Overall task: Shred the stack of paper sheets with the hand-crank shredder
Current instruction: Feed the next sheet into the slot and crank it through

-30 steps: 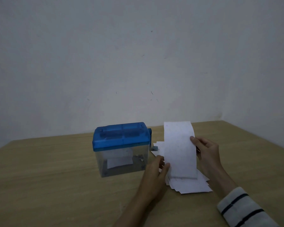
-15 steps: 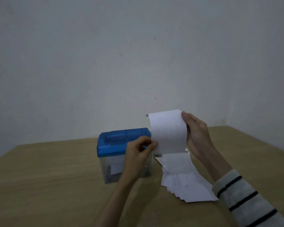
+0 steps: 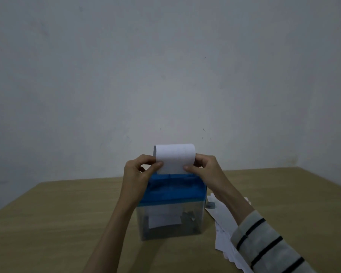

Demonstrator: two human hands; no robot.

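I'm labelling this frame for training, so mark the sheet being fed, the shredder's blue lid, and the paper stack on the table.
sheet being fed (image 3: 174,157), head view, middle of its white face.
blue lid (image 3: 173,191), head view, top surface.
paper stack (image 3: 222,219), head view, top sheet beside the shredder.

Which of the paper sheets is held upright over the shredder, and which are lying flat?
The single sheet, pinched by the left hand and right hand above the shredder, stands upright; the stack lies flat on the table.
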